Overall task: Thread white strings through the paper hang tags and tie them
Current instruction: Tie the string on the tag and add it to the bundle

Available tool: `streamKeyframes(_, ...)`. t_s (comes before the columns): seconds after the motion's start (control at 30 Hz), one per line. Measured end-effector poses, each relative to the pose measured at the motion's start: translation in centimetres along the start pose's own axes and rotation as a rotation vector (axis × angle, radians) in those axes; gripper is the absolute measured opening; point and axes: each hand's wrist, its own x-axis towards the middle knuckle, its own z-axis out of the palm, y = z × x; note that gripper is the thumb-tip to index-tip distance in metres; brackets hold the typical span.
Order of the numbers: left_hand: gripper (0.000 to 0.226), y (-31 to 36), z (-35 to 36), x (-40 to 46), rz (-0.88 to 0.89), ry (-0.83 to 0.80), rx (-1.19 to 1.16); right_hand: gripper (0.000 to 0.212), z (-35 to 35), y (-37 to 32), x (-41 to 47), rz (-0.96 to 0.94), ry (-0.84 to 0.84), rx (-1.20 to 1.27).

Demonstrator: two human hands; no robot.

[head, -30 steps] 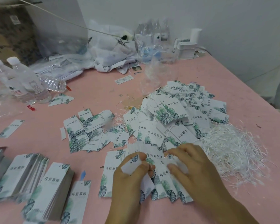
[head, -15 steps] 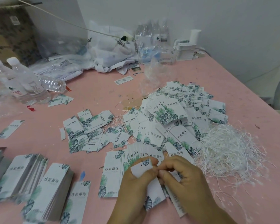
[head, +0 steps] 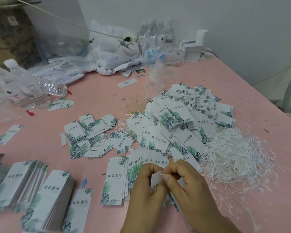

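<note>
The left hand (head: 146, 187) holds one paper hang tag (head: 156, 180) upright, the fingers curled around its left edge. The right hand (head: 186, 184) is just beside it, touching the tag, and its thumb and forefinger pinch a thin white string (head: 161, 173) at the top corner of the tag. If the string already passes through the hole, I cannot tell.

The held tag serves here as the landmark. Directly under and behind it lies a fanned row of tags (head: 141, 163) on the pink surface (head: 99, 96). To the right of it is a loose heap of white strings (head: 235, 155). Behind it, farther from the person, spreads a big pile of tags with strings (head: 183, 118). To the left of it and behind lies a smaller scattered group of tags (head: 86, 137). Far to the left of it and nearer to the person stand thick stacks of tags (head: 20, 179). Well to the left and far behind are two water bottles (head: 18, 84) standing upright and one bottle lying (head: 53, 87) just beside them. Far behind, near the wall, lie plastic bags (head: 111, 54).
</note>
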Motion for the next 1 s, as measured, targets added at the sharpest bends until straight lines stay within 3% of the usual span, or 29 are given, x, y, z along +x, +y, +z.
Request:
streamKeyframes(0.2,0.008,0.0,0.3,-0.2,0.028,0.009,0.039,0.017,0.1,-0.1,-0.1,-0.036,0.040,-0.061)
streamKeyframes(0.3,0.011,0.1,0.2,-0.4,0.050,-0.004,0.040,0.006,0.2,0.1,-0.3,0.002,0.081,-0.040)
streamKeyframes(0.43,0.029,0.6,-0.4,-0.3,0.047,-0.069,-0.020,0.031,-0.6,0.4,-0.1,0.155,0.077,0.154)
streamKeyframes(0.57,0.043,0.4,-1.0,0.4,-0.010,-0.076,-0.139,0.030,-1.2,0.3,0.5,0.232,0.017,0.280)
streamKeyframes(0.83,0.037,0.2,-0.8,0.6,-0.036,-0.019,-0.262,0.026,-1.5,0.1,0.6,0.275,-0.056,0.390)
streamKeyframes(1.0,0.026,0.1,-0.3,0.0,0.067,0.081,-0.121,0.025,-1.4,0.2,0.5,0.283,-0.078,0.458)
